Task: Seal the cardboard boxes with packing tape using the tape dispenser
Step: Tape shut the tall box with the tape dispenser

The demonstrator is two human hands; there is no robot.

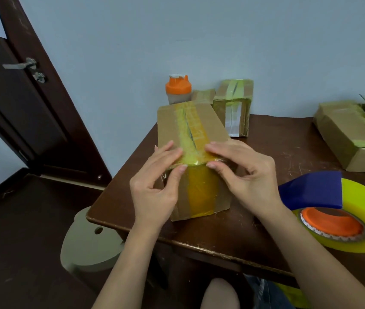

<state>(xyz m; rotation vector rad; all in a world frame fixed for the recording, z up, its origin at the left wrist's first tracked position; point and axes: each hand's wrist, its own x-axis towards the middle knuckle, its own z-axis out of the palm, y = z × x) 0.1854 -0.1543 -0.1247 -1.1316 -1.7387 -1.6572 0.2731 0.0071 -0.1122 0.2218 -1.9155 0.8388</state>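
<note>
Where glossy yellow tape [201,157] folds over, left hand [154,186] and right hand [244,177], fingers apparently flat, on creased cardboard box [168,126].

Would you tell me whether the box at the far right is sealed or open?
Open: the far-right box shows a dark gap between its top flaps.

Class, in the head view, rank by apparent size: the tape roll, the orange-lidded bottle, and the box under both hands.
1. box
2. tape roll, though nearness to the camera enlarges it
3. orange-lidded bottle, farthest away
</note>
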